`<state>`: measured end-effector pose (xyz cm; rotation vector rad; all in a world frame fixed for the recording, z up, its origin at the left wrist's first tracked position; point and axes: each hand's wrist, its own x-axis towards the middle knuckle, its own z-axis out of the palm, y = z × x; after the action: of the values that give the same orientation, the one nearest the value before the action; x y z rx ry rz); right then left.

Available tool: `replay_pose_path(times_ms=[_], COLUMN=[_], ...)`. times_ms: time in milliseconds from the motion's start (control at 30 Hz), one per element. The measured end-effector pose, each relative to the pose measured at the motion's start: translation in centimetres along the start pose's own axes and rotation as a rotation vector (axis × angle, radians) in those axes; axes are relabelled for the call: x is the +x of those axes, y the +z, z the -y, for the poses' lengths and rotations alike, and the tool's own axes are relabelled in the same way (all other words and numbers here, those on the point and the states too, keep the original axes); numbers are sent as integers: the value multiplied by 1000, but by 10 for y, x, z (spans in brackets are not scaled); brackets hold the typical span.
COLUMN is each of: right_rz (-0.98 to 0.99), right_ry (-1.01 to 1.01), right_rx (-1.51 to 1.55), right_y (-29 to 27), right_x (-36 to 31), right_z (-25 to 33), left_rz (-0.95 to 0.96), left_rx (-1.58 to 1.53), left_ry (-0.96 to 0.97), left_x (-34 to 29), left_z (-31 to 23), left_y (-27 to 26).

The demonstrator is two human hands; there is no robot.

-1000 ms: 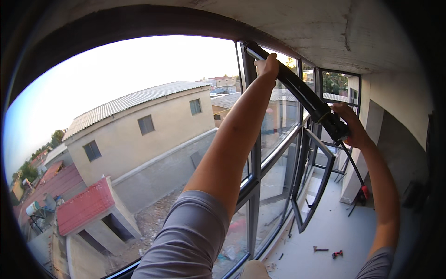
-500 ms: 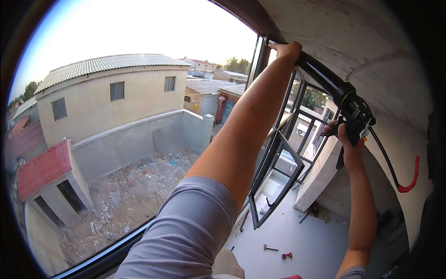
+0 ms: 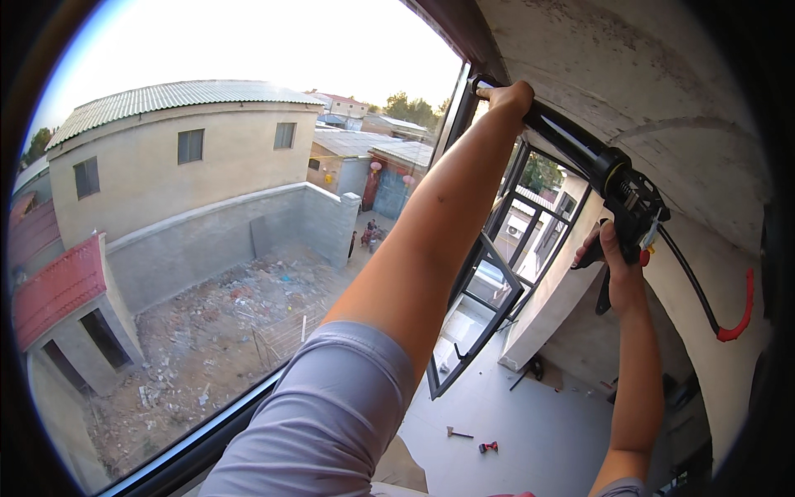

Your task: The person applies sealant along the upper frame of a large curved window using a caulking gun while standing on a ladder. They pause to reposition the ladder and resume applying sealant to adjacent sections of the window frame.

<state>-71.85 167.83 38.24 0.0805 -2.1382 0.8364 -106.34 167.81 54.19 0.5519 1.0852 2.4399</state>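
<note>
A black caulking gun is held up beneath the ceiling, slanting from the window frame down to the right. My left hand is closed around its front end, close to the frame's upper corner; that grip is partly hidden by my wrist. My right hand grips the handle at the rear, fingers by the trigger. From the gun's back a black rod with a red hooked end sticks out. The nozzle tip, and whether it touches the frame, cannot be made out.
An open window sash juts into the room below my left forearm. On the pale floor far below lie a hammer and a red-black power drill. Beyond the window are a rubble-strewn yard, a grey wall and people.
The whole view has shifted, so the yard and room sit farther left. Both hands keep their hold on the caulking gun, which has moved only slightly in the picture.
</note>
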Motion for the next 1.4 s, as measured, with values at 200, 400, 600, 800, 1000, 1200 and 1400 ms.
replay_pose_path(times_ms=[200, 400, 600, 800, 1000, 1200, 1400], right_rz=[-21, -37, -55, -78, -46, -80, -11], right_ry=[54, 161, 250, 356, 442, 492, 547], right_rx=[-54, 28, 89, 55, 36, -18, -39], right_y=[9, 26, 39, 48, 47, 54, 54], right_x=[-20, -41, -59, -74, -83, -96, -102], right_z=[25, 52, 82, 103, 114, 111, 114], left_rz=[9, -41, -95, -127, -154, -205, -191], left_rx=[53, 340, 138, 137, 224, 197, 253], left_ry=[-72, 65, 8, -28, -84, -40, -92], left_x=[-15, -46, -124, -142, -153, -157, -173], left_z=[8, 4, -16, -26, -23, -16, -19], left_y=[-17, -49, -76, -92, -105, -111, -117])
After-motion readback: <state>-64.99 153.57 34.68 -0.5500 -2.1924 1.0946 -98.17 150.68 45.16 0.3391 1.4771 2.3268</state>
